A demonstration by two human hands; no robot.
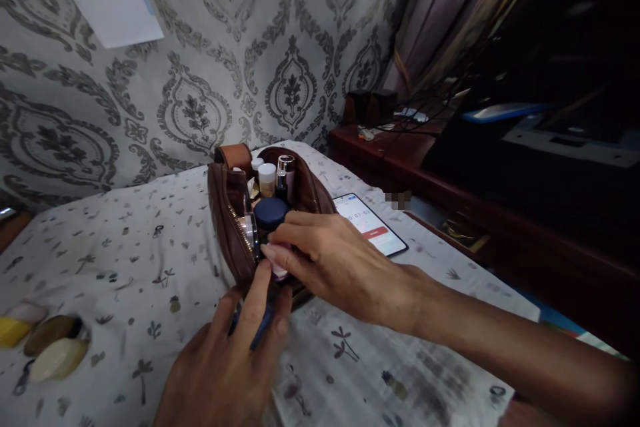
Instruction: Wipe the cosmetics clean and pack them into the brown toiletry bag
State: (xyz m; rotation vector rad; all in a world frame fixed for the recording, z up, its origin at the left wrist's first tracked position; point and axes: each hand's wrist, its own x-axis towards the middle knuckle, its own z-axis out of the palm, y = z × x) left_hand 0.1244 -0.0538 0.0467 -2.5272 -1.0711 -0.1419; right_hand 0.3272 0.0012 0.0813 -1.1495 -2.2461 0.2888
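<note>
One right-hand grip (345, 260), nearly closed, touching pink item (278, 267).

A bag (220, 230) is set on the sheet (145, 247) before the wall (197, 73), to which a paper (119, 20) is fixed. Inside the bag, containers (267, 180) are stood towards the far end, with a jar (271, 212) placed nearer. The right hand (333, 253) is held over the near end, the left hand (227, 353) just before it. A phone (385, 240) is laid between the bag and a cabinet (377, 147); loose items (57, 357) are grouped well to the left.
</note>
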